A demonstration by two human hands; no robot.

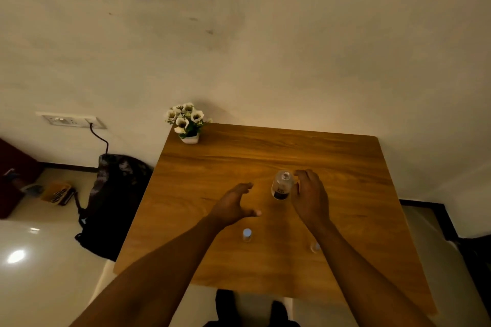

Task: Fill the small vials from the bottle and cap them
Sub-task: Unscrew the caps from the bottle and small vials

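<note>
Bottle [282, 185] upright mid-bench [345, 167], mouth seemingly uncapped. Right hand [309, 199] just beside it, grip released; left hand [233, 206] spread, holding nothing. Two vials [247, 235] [315, 246] near forearms. Risk: forearm sweep topples vials; hasty grab tips bottle, spilling.

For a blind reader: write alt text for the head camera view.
Two bare hands, left hand and right hand, reach toward a small bottle on a wooden table. Two small vials stand nearer; a flower pot sits at the far corner.

cream wall [292, 48] | glossy tiled floor [39, 273] | wooden table [239, 162] | wall socket [71, 119]
</note>
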